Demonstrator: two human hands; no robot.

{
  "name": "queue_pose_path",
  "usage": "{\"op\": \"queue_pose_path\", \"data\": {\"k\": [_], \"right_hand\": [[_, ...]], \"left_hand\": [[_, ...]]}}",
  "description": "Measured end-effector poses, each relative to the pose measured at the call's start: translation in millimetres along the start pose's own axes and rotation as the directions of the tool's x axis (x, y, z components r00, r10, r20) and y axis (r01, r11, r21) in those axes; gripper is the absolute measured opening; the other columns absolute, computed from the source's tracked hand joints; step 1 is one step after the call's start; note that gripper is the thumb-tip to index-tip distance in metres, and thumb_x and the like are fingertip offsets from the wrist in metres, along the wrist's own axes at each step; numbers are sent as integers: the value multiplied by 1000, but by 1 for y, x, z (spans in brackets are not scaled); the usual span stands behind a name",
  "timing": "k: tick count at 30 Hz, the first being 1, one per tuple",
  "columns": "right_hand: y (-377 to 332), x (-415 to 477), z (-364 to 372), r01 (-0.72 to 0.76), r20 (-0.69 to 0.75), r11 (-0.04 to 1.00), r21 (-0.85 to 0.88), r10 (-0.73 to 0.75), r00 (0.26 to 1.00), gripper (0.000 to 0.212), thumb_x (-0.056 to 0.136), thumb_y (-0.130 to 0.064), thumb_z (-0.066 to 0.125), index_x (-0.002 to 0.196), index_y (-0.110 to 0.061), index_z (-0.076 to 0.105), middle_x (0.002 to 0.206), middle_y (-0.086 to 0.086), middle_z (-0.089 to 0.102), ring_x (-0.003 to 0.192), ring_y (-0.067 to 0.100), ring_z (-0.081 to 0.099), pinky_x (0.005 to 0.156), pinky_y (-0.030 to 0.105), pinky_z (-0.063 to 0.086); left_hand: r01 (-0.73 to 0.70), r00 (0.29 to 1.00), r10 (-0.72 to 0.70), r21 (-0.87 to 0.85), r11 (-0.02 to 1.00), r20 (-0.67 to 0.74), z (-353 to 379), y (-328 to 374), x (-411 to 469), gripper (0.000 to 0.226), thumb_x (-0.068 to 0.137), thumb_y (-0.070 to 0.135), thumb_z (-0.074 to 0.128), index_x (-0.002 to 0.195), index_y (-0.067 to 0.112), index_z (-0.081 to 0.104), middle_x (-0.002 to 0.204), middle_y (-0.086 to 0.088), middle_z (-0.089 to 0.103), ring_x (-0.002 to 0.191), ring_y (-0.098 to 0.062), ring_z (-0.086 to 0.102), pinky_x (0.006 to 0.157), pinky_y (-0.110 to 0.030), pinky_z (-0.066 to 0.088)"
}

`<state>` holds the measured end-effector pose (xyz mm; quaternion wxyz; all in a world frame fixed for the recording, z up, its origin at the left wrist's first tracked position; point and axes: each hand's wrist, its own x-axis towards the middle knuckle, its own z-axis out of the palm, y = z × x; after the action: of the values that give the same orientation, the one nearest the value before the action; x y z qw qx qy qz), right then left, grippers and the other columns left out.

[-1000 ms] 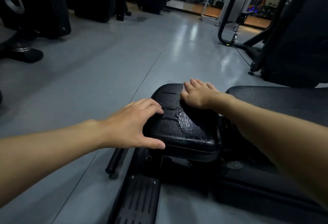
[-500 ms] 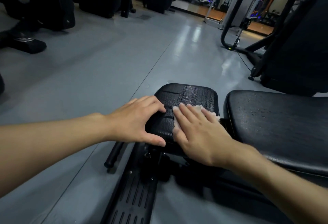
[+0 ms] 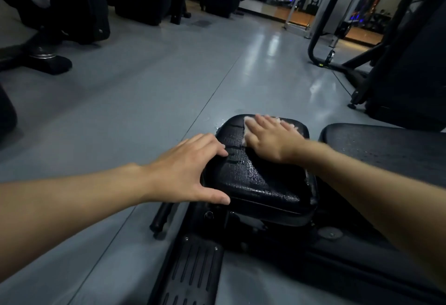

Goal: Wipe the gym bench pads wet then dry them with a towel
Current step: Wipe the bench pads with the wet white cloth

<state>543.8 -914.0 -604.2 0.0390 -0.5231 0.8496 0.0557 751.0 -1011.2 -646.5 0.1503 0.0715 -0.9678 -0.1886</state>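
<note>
While left hand (image 3: pixel 185 172) braces pad (image 3: pixel 260 184), right hand (image 3: pixel 268 139) presses cloth (image 3: pixel 248 121).

Cloth (image 3: pixel 248 121) on seat pad (image 3: pixel 260 179), backrest pad (image 3: pixel 386 150) right.

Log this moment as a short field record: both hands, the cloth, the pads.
left hand: fingers spread, rests on the small pad's left edge
right hand: flat, presses the cloth on the pad's far end
cloth: white, mostly hidden under the hand
small pad: black, glistening wet
long pad: to the right, droplets on it
</note>
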Motion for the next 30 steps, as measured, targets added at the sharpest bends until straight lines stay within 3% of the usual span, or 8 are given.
{"op": "queue_pose_path", "data": {"k": [6, 9, 14, 18, 20, 25, 27, 30], "right_hand": [[-1, 59, -2, -148, 60, 989, 13, 147, 987, 58, 99, -45, 18, 151, -21, 27, 162, 6, 23, 150, 24, 16, 120, 51, 11], [-9, 30, 6, -63, -37, 998, -8, 63, 997, 51, 101, -43, 20, 145, -20, 30, 156, 6, 28, 148, 25, 19, 119, 50, 13], [-39, -60, 8, 105, -43, 992, -72, -108, 993, 60, 103, -44, 14, 158, -21, 9, 166, 1, 9, 152, 20, 6, 122, 42, 7], [-48, -118, 13, 246, -64, 952, -180, -261, 963, 74, 93, -52, 2, 159, -19, 12, 166, 4, 13, 152, 26, 12, 121, 46, 13], [-45, -124, 13, 253, -41, 954, -158, -262, 964, 71, 95, -53, 1, 159, -25, 8, 167, 1, 3, 153, 24, 0, 122, 50, 6], [-45, -101, 8, 265, -18, 956, -123, -269, 963, 60, 102, -48, 5, 158, -27, 6, 167, 0, 5, 153, 18, 1, 123, 42, 4], [-42, -70, 3, 222, 34, 973, -68, -220, 975, 56, 106, -44, 13, 159, -26, 5, 167, 0, 1, 153, 17, -1, 123, 43, 2], [-32, 2, -3, 108, 32, 994, -28, -107, 994, 52, 106, -41, 18, 155, -23, 19, 165, 6, 11, 152, 21, 8, 122, 48, 7]], "left_hand": [[60, 997, -59, -14, 998, 40, -2, 1, 0, 95, 59, 83, 60, 132, 23, 48, 131, 10, 45, 126, -7, 40, 106, -33, 39], [86, 996, -84, -39, 996, 42, -2, 2, -1, 95, 58, 78, 69, 132, 24, 46, 130, 12, 44, 126, -7, 41, 105, -35, 40], [127, 992, -127, -63, 990, 5, 2, 2, -3, 99, 54, 81, 68, 128, 24, 38, 131, 11, 38, 122, -10, 43, 102, -37, 42], [190, 981, -192, -86, 978, -16, 6, 7, -7, 96, 58, 67, 79, 129, 18, 36, 130, 7, 36, 123, -10, 39, 104, -28, 36], [221, 974, -224, -128, 967, -16, 5, 9, -8, 95, 60, 59, 83, 131, 18, 34, 131, 6, 39, 125, -8, 38, 102, -21, 33], [253, 965, -262, -187, 949, -24, 5, 8, -8, 100, 56, 58, 86, 130, 21, 31, 132, 7, 40, 124, -7, 40, 100, -20, 34], [259, 964, -267, -187, 948, -14, 4, 9, -9, 102, 54, 61, 86, 130, 22, 30, 134, 6, 40, 126, -9, 40, 105, -26, 36], [269, 961, -276, -208, 940, -7, 5, 9, -9, 104, 54, 62, 85, 132, 22, 28, 135, 7, 38, 127, -7, 38, 107, -28, 37]]}}
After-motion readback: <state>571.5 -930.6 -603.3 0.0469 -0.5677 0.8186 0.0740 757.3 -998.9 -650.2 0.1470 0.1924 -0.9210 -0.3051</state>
